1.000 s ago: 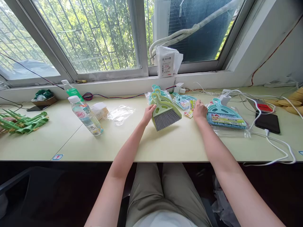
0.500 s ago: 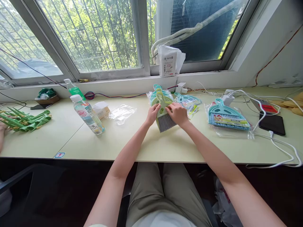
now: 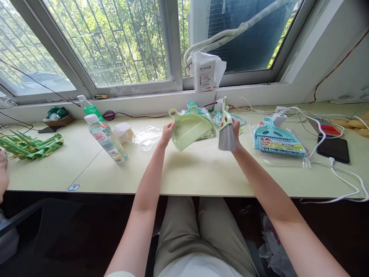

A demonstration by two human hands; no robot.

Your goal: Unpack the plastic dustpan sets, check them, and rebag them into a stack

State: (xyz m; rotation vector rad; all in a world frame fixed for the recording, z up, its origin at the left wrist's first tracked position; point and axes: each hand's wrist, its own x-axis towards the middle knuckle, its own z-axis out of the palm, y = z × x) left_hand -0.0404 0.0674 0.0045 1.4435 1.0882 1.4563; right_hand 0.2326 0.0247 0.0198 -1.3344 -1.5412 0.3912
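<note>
A pale green dustpan (image 3: pixel 190 130) is held above the table by my left hand (image 3: pixel 167 132), whose fingers close on its left edge. My right hand (image 3: pixel 235 129) grips a small hand brush (image 3: pixel 226 132) with a pale green handle and grey bristles pointing down. The two pieces are apart, with a gap between them. Behind them lie turquoise brush-and-dustpan sets in clear wrap, partly hidden by the dustpan. Another wrapped turquoise set (image 3: pixel 278 140) lies to the right of my right hand.
Two bottles, the nearer one (image 3: pixel 106 139) clear, stand left beside a tissue pack (image 3: pixel 123 132) and crumpled clear plastic (image 3: pixel 147 137). Green stalk-like pieces (image 3: pixel 34 147) lie far left, near another person's hand (image 3: pixel 2 173). White cables and a phone (image 3: pixel 333 149) are on the right.
The brush and dustpan, together between my hands before, are now separated. My left hand has moved left with the dustpan, my right hand right with the brush. The other person's hand shows more.
</note>
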